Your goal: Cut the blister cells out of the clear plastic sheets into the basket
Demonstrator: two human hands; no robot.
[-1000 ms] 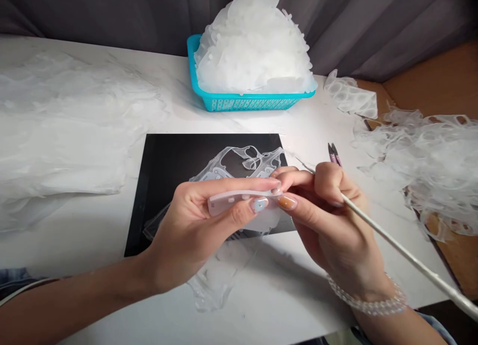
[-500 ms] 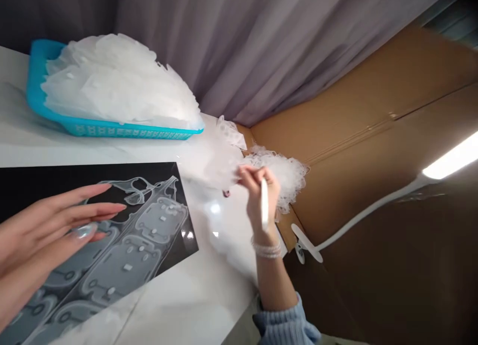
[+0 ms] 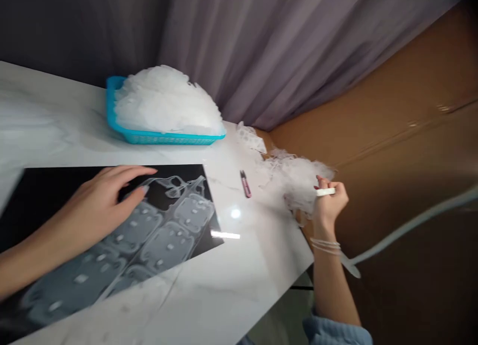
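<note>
In the head view, a translucent, rubbery-looking sheet of rounded panels lies on a smooth black mat. Glossy marbled table stretches bare from the mat to its right edge, near a cardboard wall; snips lie between mat and frilly scraps. The left hand arches over the sheet, thumb spread from fingers, contact unclear. The right hand, raised beside the scraps, curls around a white stick.
</note>
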